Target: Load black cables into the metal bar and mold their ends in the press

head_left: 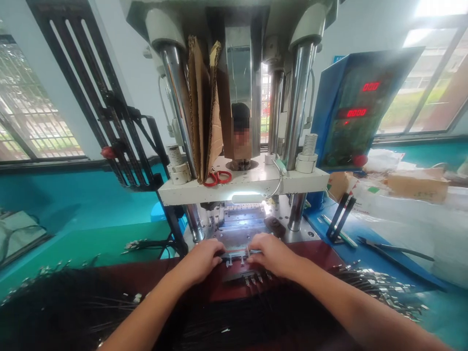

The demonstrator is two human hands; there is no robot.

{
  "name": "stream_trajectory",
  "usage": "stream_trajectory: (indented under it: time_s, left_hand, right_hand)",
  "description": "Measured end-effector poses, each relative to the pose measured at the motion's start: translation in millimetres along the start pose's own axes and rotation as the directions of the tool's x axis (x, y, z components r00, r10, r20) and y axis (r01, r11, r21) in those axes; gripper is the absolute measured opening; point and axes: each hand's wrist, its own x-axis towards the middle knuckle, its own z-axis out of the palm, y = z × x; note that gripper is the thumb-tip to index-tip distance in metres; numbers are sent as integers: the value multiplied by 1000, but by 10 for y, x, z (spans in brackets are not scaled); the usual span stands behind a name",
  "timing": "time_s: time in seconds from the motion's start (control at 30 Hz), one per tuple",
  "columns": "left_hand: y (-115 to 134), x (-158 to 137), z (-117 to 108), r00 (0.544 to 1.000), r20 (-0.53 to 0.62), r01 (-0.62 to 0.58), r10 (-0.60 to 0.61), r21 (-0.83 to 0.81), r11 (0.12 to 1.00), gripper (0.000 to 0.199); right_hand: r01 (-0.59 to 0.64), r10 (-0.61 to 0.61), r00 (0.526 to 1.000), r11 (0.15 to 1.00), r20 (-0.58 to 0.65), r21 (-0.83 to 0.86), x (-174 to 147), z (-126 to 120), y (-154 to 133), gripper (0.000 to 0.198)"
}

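Pinching a narrow bar (236, 254) at its two ends, the left hand (205, 261) and right hand (272, 256) are working at the front of a press (302, 97), just short of its lower plate (234, 237). The bar is lying crosswise over the dark-red bench (318, 251), small pale pieces (242, 259) projecting from its near side; whether it is touching the surface is hard to tell. Just in front, a dark block (236, 276) is carrying metal-tipped cable ends (253, 279).

Handling the bar well is probably calling for an even pinch at both ends, so that it is running level and square to the plate and no pale piece is catching on the block. A light touch is likely serving better than a hard squeeze on so slim a part, and fingertips should be resting clear of the space beneath the upper plate (303, 183).

Both hands are curling their fingers over the bar with thumbs lower down, palms turning toward each other, the exact contact showing too small to read. The forearms (161, 297) are slanting inward from the lower corners, above dark cables (212, 321).
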Motion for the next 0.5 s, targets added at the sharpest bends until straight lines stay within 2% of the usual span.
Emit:
stream_trajectory:
  time_s: [0.07,0.2,0.5]
  left_hand:
    - [-5,6,32,1000,-6,14,-14,-2,1000,25]
    - [-29,51,97,1000,-5,22,-22,-10,1000,26]
    - [-24,115,118,999,-27,24,-25,-44,999,26]
  right_hand:
    - [19,-19,1000,999,-3,36,30,33,-37,7]
    - [70,-68,997,993,-22,90,23,17,-49,14]
    - [129,-114,988,978,-103,163,-80,-180,-156,20]
